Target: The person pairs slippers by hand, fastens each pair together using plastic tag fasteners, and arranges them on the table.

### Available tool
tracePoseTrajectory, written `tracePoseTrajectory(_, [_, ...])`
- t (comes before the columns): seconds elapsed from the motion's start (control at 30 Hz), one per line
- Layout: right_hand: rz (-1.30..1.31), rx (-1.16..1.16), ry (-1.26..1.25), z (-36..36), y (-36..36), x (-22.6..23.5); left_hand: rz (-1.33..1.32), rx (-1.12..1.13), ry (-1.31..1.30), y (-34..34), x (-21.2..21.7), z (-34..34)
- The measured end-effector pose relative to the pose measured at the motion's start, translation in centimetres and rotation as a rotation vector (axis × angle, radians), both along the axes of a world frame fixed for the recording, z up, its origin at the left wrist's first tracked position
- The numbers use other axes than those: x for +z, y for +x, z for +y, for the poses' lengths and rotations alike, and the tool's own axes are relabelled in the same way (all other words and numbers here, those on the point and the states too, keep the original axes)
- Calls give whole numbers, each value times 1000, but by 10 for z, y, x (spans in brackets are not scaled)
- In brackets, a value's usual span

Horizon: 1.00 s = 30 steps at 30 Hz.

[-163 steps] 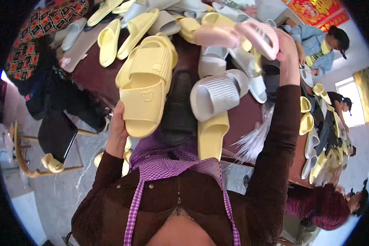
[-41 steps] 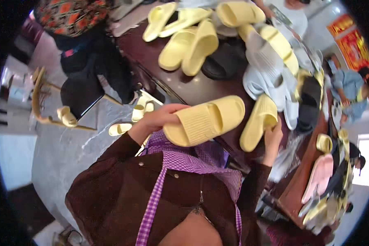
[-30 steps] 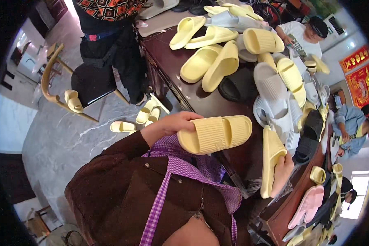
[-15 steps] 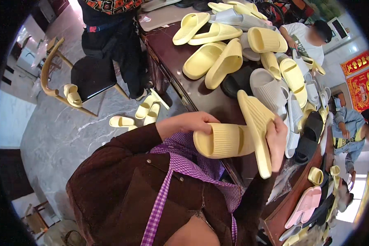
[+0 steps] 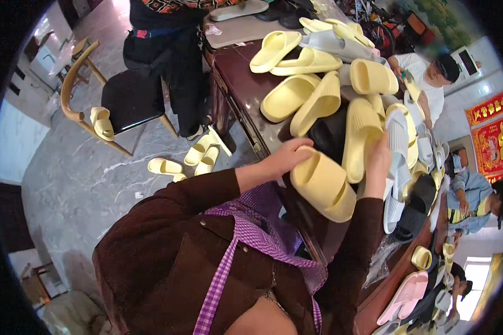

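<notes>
The pale yellow slide sandal (image 5: 323,184) sits between your two hands at the near edge of the dark wooden table (image 5: 237,72), its broad strap turned up toward you. Your left hand (image 5: 288,157) is closed on its heel end, fingers curled over the rim. Your right hand (image 5: 379,162) rests with fingers extended against a second yellow sandal (image 5: 359,137) standing on edge just beyond; whether it truly grips that one, you cannot tell from here.

The sandal looks like moulded foam: one piece, thick-soled, matte and softly rounded, with a ribbed strap. Judge it light and springy rather than stiff, unlikely to slip or break, though it may flex if you hold only one tip. The strap arch or the thick sole edge at mid-length would likely give you the firmest hold.

Just past your right hand lies a heap of the same kind of footwear: yellow ones, grey-white ribbed ones (image 5: 398,162) and a few black ones (image 5: 327,131), tumbled over each other. Farther out from your left hand, loose yellow sandals (image 5: 198,156) lie on the grey marbled floor, beside a wooden chair (image 5: 112,100) with a black seat. Beyond your right hand, other people (image 5: 425,84) sit along the table's far side.
</notes>
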State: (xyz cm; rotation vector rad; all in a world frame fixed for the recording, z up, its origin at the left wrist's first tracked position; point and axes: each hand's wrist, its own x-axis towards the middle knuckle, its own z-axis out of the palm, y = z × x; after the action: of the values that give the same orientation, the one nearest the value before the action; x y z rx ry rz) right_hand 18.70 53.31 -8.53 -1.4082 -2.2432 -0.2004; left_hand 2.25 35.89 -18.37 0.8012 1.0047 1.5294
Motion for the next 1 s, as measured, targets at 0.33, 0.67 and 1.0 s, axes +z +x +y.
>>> tracePoseTrajectory(0.33, [373, 253, -390, -42, 95, -17, -98, 90, -100, -36, 20, 17])
tracePoseTrajectory(0.67, [518, 143, -410, -132, 143, -85, 2, 55, -7, -71, 50, 27])
tracePoseTrajectory(1.0, [46, -267, -114, -72, 127, -74, -66, -13, -45, -78, 43, 20])
